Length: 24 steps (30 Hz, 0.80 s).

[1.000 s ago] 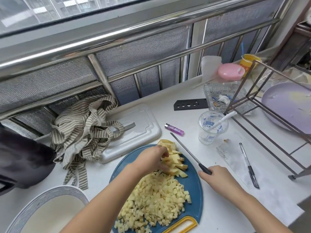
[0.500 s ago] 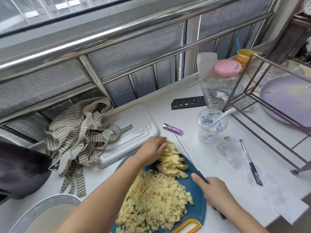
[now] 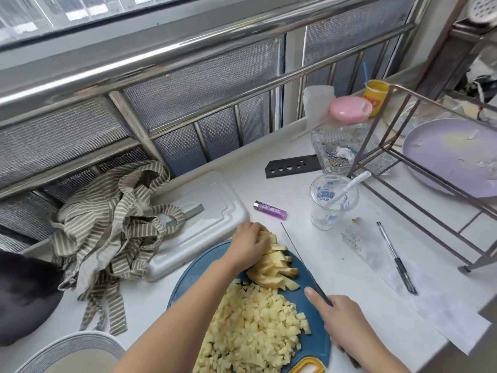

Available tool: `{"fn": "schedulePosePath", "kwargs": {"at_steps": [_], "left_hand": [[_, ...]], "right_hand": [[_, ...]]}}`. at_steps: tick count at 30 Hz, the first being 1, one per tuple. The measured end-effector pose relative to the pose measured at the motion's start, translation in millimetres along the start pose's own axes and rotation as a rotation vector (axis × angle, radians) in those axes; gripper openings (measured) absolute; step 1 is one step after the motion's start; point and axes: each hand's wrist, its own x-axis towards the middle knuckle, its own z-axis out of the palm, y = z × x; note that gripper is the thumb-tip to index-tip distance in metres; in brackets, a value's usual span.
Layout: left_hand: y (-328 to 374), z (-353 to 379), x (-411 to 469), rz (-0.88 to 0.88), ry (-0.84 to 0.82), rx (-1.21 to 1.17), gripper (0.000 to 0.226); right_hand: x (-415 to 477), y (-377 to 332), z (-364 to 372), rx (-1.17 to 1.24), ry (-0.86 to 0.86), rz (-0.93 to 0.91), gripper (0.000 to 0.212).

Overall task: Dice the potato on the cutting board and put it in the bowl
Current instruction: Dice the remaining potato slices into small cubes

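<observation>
A blue cutting board [image 3: 188, 278] lies near the counter's front edge. On it is a big heap of diced potato [image 3: 255, 327], and beyond that a row of potato strips [image 3: 274, 265]. My left hand [image 3: 248, 244] holds the far end of the strips with curled fingers. My right hand [image 3: 341, 321] grips the black handle of a knife [image 3: 298, 254], index finger along its spine; the thin blade stands on edge just right of the strips. A white bowl [image 3: 72, 345] with a patterned rim sits at the bottom left.
A white plastic lid [image 3: 204, 219] and a striped cloth [image 3: 113, 230] lie left of the board. A purple lighter [image 3: 270, 210], a clear cup [image 3: 332, 201], a pen [image 3: 395, 257], paper and a metal rack [image 3: 419, 189] with a lilac plate [image 3: 451, 157] stand to the right.
My right hand picked the knife up off the counter, took its handle and brought the blade on edge beside the strips. My left hand slid to the far end of the strips.
</observation>
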Motion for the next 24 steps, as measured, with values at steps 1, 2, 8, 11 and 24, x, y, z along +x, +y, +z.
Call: {"fn": "schedulePosePath", "kwargs": {"at_steps": [1, 2, 8, 11, 24], "left_hand": [[-0.1, 1.4, -5.1, 0.026, 0.042, -0.037, 0.021], [-0.1, 2.1, -10.7, 0.052, 0.075, -0.08, 0.022], [-11.9, 1.3, -31.7, 0.259, -0.116, -0.006, 0.091], [-18.0, 5.6, -36.0, 0.356, -0.132, 0.092, 0.102], [-14.9, 30.9, -56.2, 0.208, 0.087, 0.036, 0.09]], "right_hand": [[-2.3, -0.4, 0.9, 0.003, 0.006, -0.002, 0.06], [-5.7, -0.9, 2.2, 0.018, 0.013, -0.002, 0.061], [-32.6, 0.5, 16.0, 0.229, 0.023, 0.063, 0.059], [-41.3, 5.0, 29.4, 0.255, 0.035, 0.08, 0.062], [-27.0, -8.2, 40.0, 0.178, -0.016, 0.04, 0.06]]}}
